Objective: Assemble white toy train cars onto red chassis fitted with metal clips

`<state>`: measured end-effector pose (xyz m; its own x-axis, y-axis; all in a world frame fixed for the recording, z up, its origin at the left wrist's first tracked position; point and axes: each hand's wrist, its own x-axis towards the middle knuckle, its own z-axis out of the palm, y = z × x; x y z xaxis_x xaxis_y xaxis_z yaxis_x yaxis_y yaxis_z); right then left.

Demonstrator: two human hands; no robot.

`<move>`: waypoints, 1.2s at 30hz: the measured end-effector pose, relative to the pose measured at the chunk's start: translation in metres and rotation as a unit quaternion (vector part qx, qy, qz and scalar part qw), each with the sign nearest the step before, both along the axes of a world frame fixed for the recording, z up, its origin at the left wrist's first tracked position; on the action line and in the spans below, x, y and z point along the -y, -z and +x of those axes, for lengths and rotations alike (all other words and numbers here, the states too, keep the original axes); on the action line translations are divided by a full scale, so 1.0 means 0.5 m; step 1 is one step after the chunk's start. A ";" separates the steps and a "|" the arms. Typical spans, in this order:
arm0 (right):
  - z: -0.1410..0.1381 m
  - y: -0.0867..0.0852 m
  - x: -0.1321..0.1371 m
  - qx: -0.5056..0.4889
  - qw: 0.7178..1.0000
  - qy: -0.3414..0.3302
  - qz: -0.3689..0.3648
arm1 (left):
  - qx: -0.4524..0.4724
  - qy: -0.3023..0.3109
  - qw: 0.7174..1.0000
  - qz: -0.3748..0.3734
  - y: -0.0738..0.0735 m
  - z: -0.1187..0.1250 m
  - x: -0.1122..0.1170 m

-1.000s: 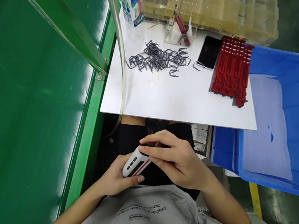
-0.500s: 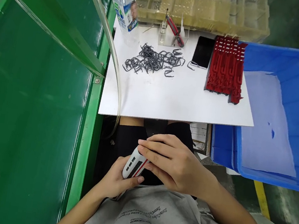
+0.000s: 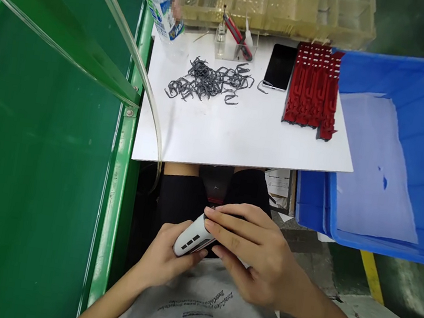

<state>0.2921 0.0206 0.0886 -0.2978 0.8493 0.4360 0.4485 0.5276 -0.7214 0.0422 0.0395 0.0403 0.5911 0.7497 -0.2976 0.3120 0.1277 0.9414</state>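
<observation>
Over my lap, a white toy train car (image 3: 191, 236) with small dark windows is held at a slant. My left hand (image 3: 167, 252) wraps round its lower part, thumb along the near side. The fingers of my right hand (image 3: 262, 251) press on its upper end, with the thumb beneath; they cover much of that end. Beyond the hands, a heap of grey hook-shaped plastic pieces (image 3: 207, 79) lies on the white table (image 3: 207, 137). Several dark red moulded parts (image 3: 312, 89) are lined up at the table's right side.
A phone (image 3: 280, 67), a small clear holder with tools (image 3: 234, 50) and a plastic bottle (image 3: 165, 6) stand toward the back, before a yellowish compartment box (image 3: 271, 27). At right is a blue bin (image 3: 416, 152); a green metal frame (image 3: 112, 208) and clear tube (image 3: 149, 86) are left.
The toy train car has turned, so its red stripe no longer shows. Both hands stay on it, the right one slightly lower and farther right. The whole view has shifted a little.
</observation>
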 end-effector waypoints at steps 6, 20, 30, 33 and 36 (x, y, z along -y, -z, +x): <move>0.028 0.016 0.017 -0.027 0.999 -0.023 0.002 | -0.010 0.035 0.998 0.057 -0.005 0.014 0.003; 0.062 0.040 0.049 0.041 0.992 -0.006 0.118 | -0.038 0.088 0.994 0.046 -0.023 0.031 0.003; 0.069 0.058 0.046 0.037 0.993 0.010 0.114 | -0.056 0.094 0.994 -0.024 -0.007 0.053 0.016; 0.046 0.081 0.033 0.021 0.993 0.027 0.115 | -0.085 0.072 0.994 -0.013 0.000 0.048 0.017; 0.029 0.098 0.004 -0.043 0.994 0.043 0.094 | -0.098 0.057 0.993 -0.004 -0.010 0.026 -0.001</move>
